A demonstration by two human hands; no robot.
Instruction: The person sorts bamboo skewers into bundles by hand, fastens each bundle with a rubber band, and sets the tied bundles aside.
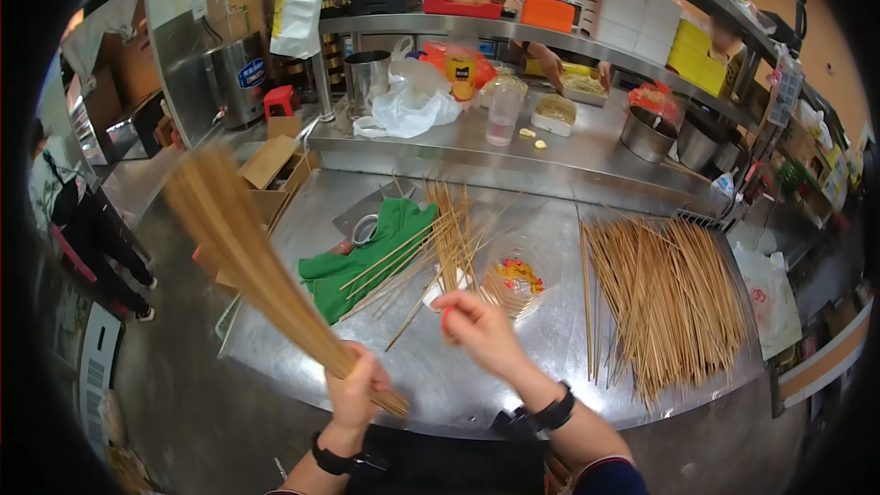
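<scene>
Tilted above the steel bench point(560, 335), a stick bundle point(282, 282), probably light, stiff and apt to splay, is wrapped near its lower end, a sensible hold, by the left grip point(356, 383), while the right grip point(486, 335) pinches a small red item point(447, 323).

Cannot sharply see the stick bundle point(275, 266), blurred at eleven o'clock from the left hand point(356, 383); cannot identify the red piece point(447, 320), partly hidden by the right hand point(484, 335) at six o'clock; cannot read the blue label point(251, 72), too small, at ten o'clock.
</scene>
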